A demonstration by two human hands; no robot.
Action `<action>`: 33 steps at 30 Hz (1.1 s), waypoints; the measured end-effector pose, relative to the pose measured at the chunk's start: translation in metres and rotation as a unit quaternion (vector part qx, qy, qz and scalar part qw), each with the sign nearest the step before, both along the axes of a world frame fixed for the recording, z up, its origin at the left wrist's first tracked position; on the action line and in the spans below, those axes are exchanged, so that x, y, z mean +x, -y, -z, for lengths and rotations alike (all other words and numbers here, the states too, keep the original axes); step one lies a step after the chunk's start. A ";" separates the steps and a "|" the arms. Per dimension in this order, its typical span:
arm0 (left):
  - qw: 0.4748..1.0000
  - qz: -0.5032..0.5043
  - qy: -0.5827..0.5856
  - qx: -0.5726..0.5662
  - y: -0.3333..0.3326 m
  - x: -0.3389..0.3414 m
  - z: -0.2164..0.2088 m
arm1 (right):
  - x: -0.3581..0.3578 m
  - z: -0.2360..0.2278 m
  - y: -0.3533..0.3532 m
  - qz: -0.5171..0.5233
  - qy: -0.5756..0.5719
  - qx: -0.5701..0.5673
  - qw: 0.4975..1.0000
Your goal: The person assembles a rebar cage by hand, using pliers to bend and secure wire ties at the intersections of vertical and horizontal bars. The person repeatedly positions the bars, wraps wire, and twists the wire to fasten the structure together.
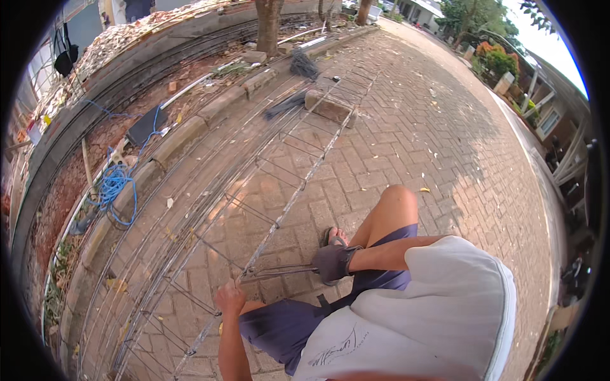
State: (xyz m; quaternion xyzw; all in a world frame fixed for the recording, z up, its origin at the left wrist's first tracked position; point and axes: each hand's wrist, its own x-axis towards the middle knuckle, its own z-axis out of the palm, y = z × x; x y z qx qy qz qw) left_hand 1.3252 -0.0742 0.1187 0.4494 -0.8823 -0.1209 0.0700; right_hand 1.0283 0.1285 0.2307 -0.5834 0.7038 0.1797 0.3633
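Note:
A long rebar cage [277,225], made of steel bars with square stirrups, runs diagonally from the lower left to the far middle. My left hand [230,298] is closed on its near bar, beside a stirrup joint. In a dark glove, my right hand [333,263] grips the handles of long-handled pincers [279,273]. The pincers' jaws meet the bar just above my left hand; whether wire is between them is too small to tell. The gloved fingers are mostly hidden.
The cage's far end rests on a block [332,109]. Dark tie-wire bundles [304,65] lie near it. Loose long bars [190,209] stretch along the cage's left. Beyond the kerb [184,136] are a tangled blue rope [114,185], rubble [136,32] and a tree trunk [267,28].

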 end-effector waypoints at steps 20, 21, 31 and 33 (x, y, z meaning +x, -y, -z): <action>1.000 0.011 0.015 0.013 0.005 0.008 0.004 | 0.005 -0.039 -0.007 -0.002 0.143 -0.141 0.980; 1.000 0.005 0.006 0.024 0.003 0.008 0.004 | 0.006 -0.040 -0.005 0.021 0.151 -0.099 0.983; 0.994 -0.007 -0.008 0.106 0.005 0.003 -0.021 | -0.001 -0.018 0.004 0.331 0.433 0.192 0.816; 0.994 -0.017 -0.021 0.107 0.004 0.003 -0.024 | 0.003 -0.026 0.000 0.267 0.391 0.125 0.872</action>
